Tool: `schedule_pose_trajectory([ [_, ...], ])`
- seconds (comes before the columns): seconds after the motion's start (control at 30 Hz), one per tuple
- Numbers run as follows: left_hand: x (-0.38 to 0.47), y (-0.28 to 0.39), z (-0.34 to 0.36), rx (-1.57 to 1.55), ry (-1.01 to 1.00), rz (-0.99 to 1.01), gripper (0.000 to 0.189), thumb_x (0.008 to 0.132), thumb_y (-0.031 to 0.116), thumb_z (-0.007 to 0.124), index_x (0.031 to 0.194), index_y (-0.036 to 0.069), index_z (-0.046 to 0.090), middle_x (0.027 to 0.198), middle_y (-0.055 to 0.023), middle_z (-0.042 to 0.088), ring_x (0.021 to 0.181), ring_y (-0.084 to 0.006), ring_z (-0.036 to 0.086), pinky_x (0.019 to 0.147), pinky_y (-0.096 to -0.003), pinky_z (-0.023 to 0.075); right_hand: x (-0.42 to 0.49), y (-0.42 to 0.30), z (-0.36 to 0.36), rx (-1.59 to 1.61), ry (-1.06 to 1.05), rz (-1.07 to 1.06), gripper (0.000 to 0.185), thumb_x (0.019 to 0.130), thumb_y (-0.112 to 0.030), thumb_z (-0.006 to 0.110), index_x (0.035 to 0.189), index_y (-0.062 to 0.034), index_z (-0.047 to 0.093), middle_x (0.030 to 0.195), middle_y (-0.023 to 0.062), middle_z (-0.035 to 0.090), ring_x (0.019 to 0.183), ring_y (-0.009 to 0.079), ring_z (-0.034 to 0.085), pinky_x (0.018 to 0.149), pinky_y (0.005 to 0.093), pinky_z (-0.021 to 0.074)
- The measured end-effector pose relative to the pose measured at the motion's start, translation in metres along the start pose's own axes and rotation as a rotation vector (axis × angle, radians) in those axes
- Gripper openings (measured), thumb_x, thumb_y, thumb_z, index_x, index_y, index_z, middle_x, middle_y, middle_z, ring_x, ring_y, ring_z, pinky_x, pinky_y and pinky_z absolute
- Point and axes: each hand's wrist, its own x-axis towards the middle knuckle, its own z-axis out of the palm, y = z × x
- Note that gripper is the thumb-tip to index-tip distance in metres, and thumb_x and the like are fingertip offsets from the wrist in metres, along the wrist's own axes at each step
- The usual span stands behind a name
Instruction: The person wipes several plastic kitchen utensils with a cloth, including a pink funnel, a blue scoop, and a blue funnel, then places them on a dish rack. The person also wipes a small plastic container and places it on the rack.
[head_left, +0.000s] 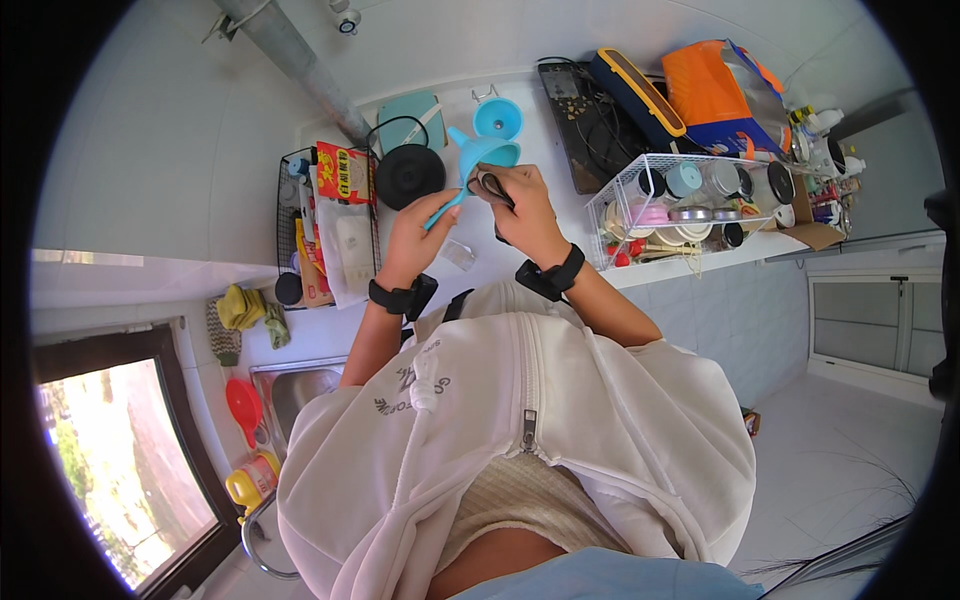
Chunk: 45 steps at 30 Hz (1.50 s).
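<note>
My left hand (420, 234) grips the handle of a light-blue plastic funnel (486, 150). The funnel is tilted, its spout pointing to the far left. At its near rim, my right hand (531, 206) is closed around a dark, folded strip (495, 189), perhaps cloth or a strap; the fingers hide part of it. A second light-blue funnel (497, 118) lies just beyond, on the white counter (517, 259). Left of the held funnel sits a round black object (410, 177). A small clear plastic piece (457, 255) lies below my hands.
At left stands a black wire basket (282, 196) of packets; at right, a white wire rack (596, 214) of jars. Behind are a teal board (397, 112), a black cooktop-like panel (574, 127) and an orange-blue bag (716, 90). A steel sink (300, 397) is at near left.
</note>
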Motion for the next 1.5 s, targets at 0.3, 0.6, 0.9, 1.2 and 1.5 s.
schedule_pose_trajectory([
  [0.3,-0.004,-0.018,-0.005,0.004,0.004,-0.017,0.028,0.1,0.012,0.07,0.124,-0.002,0.07,0.095,-0.009,0.072,0.082,-0.0126,0.067,0.076,-0.0281,0.0532,-0.004,-0.007,-0.006,0.111,-0.04,-0.003,0.045,0.077,0.006,0.061,0.115,-0.0111,0.077,0.102,0.0102,0.076,0.093,0.035,0.063,0.087,0.0421,0.0506],
  [0.6,-0.008,-0.024,-0.002,-0.029,0.004,-0.08,0.029,0.099,0.011,0.071,0.125,-0.002,0.069,0.102,-0.0127,0.074,0.084,-0.0152,0.068,0.079,-0.03,0.0535,-0.013,0.007,-0.029,0.214,-0.148,0.204,0.037,0.083,-0.001,0.066,0.119,-0.0035,0.073,0.101,0.0144,0.071,0.102,0.032,0.063,0.092,0.0397,0.0487],
  [0.9,0.0,-0.014,0.0,-0.076,-0.064,0.021,0.026,0.098,0.006,0.07,0.123,-0.001,0.069,0.102,-0.0102,0.072,0.092,-0.017,0.068,0.085,-0.0298,0.0519,-0.005,0.006,-0.025,0.377,-0.019,0.352,0.031,0.088,-0.005,0.066,0.119,-0.0005,0.067,0.099,0.0122,0.068,0.093,0.0229,0.064,0.083,0.0357,0.0507],
  [1.2,0.004,-0.007,0.002,0.015,-0.101,0.062,0.026,0.099,0.008,0.069,0.123,-0.002,0.068,0.106,-0.0099,0.072,0.097,-0.0159,0.068,0.087,-0.0302,0.0528,-0.007,-0.001,-0.01,0.453,-0.019,0.284,0.023,0.092,-0.01,0.069,0.113,-0.0035,0.071,0.098,0.0138,0.066,0.095,0.0296,0.062,0.086,0.0393,0.0479],
  [1.5,0.001,-0.02,0.004,-0.04,-0.005,0.0,0.027,0.099,0.007,0.069,0.125,-0.001,0.068,0.102,-0.0108,0.07,0.092,-0.0181,0.067,0.084,-0.0307,0.0522,-0.002,-0.015,-0.022,0.419,-0.155,0.271,0.026,0.093,-0.01,0.067,0.117,-0.0078,0.075,0.103,0.0113,0.072,0.099,0.0271,0.058,0.093,0.0372,0.0472],
])
